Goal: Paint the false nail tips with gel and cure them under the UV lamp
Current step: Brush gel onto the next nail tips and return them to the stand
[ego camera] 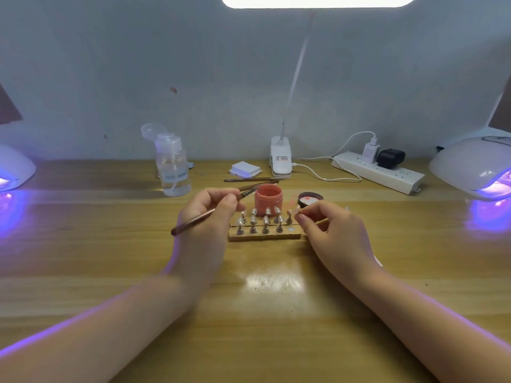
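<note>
Holding one brush, two UV lamps

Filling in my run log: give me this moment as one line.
left hand grips brush | right hand pinches nail tip | gel jar open, lid beside | UV lamp lit

no legible text; lamp base label blurred
</note>
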### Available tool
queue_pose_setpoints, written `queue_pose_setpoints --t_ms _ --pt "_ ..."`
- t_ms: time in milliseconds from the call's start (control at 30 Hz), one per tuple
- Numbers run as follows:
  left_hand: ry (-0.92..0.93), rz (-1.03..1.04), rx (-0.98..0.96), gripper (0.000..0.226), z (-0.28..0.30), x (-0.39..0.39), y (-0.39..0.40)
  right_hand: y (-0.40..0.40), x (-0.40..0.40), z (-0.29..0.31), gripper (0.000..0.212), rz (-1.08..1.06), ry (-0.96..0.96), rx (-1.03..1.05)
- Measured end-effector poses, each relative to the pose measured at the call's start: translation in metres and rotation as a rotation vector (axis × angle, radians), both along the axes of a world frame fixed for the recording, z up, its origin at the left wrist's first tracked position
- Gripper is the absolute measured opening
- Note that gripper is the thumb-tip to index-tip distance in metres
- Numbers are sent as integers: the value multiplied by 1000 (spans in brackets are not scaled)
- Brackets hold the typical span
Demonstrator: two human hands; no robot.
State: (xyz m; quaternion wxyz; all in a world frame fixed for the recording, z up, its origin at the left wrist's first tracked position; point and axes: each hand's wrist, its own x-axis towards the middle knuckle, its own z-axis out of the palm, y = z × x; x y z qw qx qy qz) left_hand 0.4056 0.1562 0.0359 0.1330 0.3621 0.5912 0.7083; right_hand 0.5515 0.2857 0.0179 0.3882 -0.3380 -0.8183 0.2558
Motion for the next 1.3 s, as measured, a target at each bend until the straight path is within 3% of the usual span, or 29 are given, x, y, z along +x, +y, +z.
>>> queue_pose_setpoints --t_ms 133,300,667,967,1300 --pt "254 79 -92 17 29 -23 15 3 -3 -1 3 8 -6 1" --pt "463 93 -398 19 63 -38 49 4 -4 -3 4 35 11 6" --pt "580 -42 -861 15 83 -36 108 6 -7 -8 4 43 51 24" --pt "385 -38 -784 14 71 -53 108 6 -6 -7 4 43 43 30" --pt "435 -146 -829 18 70 -52 106 5 -5 -6 6 41 27 23"
